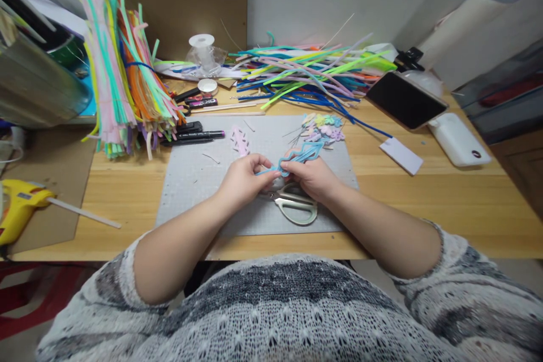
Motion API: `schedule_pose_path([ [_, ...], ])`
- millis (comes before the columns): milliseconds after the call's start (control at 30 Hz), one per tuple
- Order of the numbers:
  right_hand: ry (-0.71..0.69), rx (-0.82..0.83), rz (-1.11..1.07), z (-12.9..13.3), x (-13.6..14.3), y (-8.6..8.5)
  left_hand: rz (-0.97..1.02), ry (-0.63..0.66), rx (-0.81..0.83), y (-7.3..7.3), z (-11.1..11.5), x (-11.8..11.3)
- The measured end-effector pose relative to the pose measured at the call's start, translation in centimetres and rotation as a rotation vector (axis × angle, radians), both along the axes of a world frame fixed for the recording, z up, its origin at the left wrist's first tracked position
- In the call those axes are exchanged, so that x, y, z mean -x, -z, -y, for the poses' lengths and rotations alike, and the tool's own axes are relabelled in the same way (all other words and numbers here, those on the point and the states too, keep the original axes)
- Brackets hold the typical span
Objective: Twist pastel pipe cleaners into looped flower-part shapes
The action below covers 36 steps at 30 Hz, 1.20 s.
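Observation:
Blue pipe cleaners, bent into zigzags and loops, are gripped between both hands over the grey cutting mat. My right hand pinches the bent bundle, its thumb on top. With thumb and fingertips, my left hand closes on a blue end at the bundle's left. Scissors with pale handles lie below the hands, their blades partly hidden. Beyond my left hand rests a pink pipe cleaner piece with a zigzag outline. Small pastel flowers on wire stems lie just past my right hand.
Upright pipe cleaner bundles stand at the left, with loose pipe cleaners heaped at the back. Black markers lie by the mat. A yellow glue gun is far left; a phone and white power bank are right.

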State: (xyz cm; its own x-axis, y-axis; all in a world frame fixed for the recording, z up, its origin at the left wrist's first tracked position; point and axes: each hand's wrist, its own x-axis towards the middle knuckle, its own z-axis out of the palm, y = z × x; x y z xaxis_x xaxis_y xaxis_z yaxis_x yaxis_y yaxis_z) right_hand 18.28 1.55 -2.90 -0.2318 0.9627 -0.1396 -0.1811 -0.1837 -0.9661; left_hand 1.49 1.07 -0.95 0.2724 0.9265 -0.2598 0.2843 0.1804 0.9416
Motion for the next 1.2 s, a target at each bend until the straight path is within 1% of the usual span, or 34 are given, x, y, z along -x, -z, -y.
schedule_pose_path([
  [67, 0.023, -0.008, -0.001, 0.0, 0.0, 0.1, -0.086, -0.012, -0.050, 0.1, 0.1, 0.1],
  [100, 0.032, 0.000, -0.006, 0.0, 0.0, 0.2, -0.147, -0.014, -0.116, 0.1, 0.1, 0.1],
  [233, 0.053, 0.071, -0.074, 0.0, 0.2, 0.1, -0.406, 0.000, -0.520, 0.2, 0.4, 0.4],
  [300, 0.066, 0.107, -0.126, 0.0, 0.3, -0.1, -0.509, 0.019, -0.681, 0.4, 0.6, 0.5],
  [400, 0.073, 0.172, -0.187, 0.0, 0.3, -0.4, -0.630, 0.040, -0.860, 0.5, 0.8, 0.5],
  [467, 0.077, 0.217, -0.217, 0.0, 0.4, -0.5, -0.667, 0.022, -0.937, 0.6, 0.9, 0.5],
  [567, 0.087, 0.251, -0.238, 0.0, 0.4, -0.7, -0.675, 0.019, -0.972, 0.6, 0.9, 0.5],
  [700, 0.099, 0.246, -0.250, -0.1, 0.4, -0.7, -0.634, 0.122, -0.965, 0.6, 0.7, 0.8],
  [867, 0.110, 0.191, -0.226, -0.1, 0.5, -0.6, -0.620, 0.173, -0.920, 0.4, 0.5, 1.0],
  [1067, 0.099, 0.174, -0.192, -0.1, 0.5, -0.8, -0.632, 0.171, -0.850, 0.2, 0.7, 0.8],
  [1133, 0.091, 0.166, -0.184, -0.1, 0.5, -0.9, -0.594, 0.161, -0.825, 0.1, 0.7, 0.8],
  [1200, 0.077, 0.139, -0.184, 0.0, 0.4, -0.8, -0.497, 0.127, -0.757, 0.0, 0.7, 0.6],
])
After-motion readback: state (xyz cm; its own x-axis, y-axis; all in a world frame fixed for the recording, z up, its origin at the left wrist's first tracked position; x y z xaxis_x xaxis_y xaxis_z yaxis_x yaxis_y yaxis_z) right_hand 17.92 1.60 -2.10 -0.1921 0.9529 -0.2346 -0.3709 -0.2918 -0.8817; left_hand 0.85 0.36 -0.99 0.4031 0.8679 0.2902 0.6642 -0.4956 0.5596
